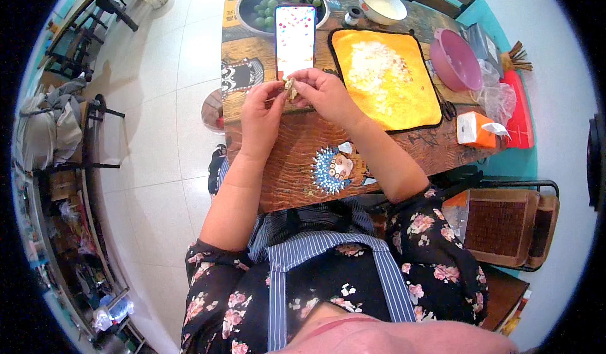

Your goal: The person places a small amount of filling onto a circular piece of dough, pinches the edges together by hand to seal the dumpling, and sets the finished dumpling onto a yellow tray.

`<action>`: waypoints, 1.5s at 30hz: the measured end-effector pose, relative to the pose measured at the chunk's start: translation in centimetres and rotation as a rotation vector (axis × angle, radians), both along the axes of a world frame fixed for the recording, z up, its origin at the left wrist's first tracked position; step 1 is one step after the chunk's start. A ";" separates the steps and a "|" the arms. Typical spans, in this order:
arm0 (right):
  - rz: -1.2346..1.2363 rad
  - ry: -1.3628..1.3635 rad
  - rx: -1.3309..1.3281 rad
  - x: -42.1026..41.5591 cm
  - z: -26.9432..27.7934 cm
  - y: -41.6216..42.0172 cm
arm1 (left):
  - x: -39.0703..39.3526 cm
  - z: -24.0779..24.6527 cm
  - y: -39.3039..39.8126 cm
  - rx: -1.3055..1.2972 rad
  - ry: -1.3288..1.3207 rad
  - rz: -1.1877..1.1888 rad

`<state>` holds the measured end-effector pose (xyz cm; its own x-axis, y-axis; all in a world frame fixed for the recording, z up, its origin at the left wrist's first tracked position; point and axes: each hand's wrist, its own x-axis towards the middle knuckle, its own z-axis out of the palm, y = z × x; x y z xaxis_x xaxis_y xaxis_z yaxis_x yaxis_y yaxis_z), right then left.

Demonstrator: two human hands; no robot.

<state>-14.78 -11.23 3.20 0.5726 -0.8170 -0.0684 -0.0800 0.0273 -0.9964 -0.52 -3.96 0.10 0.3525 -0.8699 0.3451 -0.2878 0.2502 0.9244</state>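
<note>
My left hand (pixel 265 110) and my right hand (pixel 322 93) meet over the wooden table (pixel 289 164), near its left side. Between their fingertips they pinch a small, crumpled, pale brownish piece (pixel 290 89); what it is cannot be told. Just beyond the fingers stands a smartphone (pixel 295 39) with its screen lit, in front of a metal bowl (pixel 240 11) of green grapes (pixel 271 4). To the right of my right hand lies a yellow cloth (pixel 407 108) with black edging, and many small whitish pieces (pixel 376 65) are spread on it.
A white bowl (pixel 382 4) and a small jar (pixel 352 15) stand at the back. To the right are a pink plastic basin (pixel 454 60), scissors (pixel 446 105), an orange tissue pack (pixel 476 130) and a clear plastic bag (pixel 497 101). A chair (pixel 502 226) stands at the lower right.
</note>
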 end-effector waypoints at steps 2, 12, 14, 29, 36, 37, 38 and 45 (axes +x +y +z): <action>-0.028 0.040 -0.120 0.1 -0.5 0.4 | 0.0 0.6 0.1 0.011 -0.084 0.029; -0.070 0.133 -0.553 -0.7 -1.1 1.1 | -0.2 -0.5 0.1 0.114 0.012 0.014; -0.073 0.130 -0.562 -0.7 -1.1 1.1 | -0.3 -0.3 0.2 0.129 0.061 0.006; -0.011 0.030 -0.283 -0.8 -1.1 0.7 | 0.2 -0.5 0.2 0.248 0.455 -0.080; 0.038 -0.113 0.069 -1.2 -1.0 -0.2 | 0.4 0.4 0.4 0.288 0.595 -0.126; 0.042 -0.168 0.134 -1.2 -1.0 -0.3 | 0.5 0.4 0.4 0.296 0.618 -0.129; 0.049 -0.186 0.184 -1.3 -0.9 -0.3 | 0.6 0.4 0.4 0.287 0.646 -0.143; 0.032 -0.375 0.328 -1.5 -1.6 -0.6 | 1.0 0.2 0.2 0.201 0.877 -0.133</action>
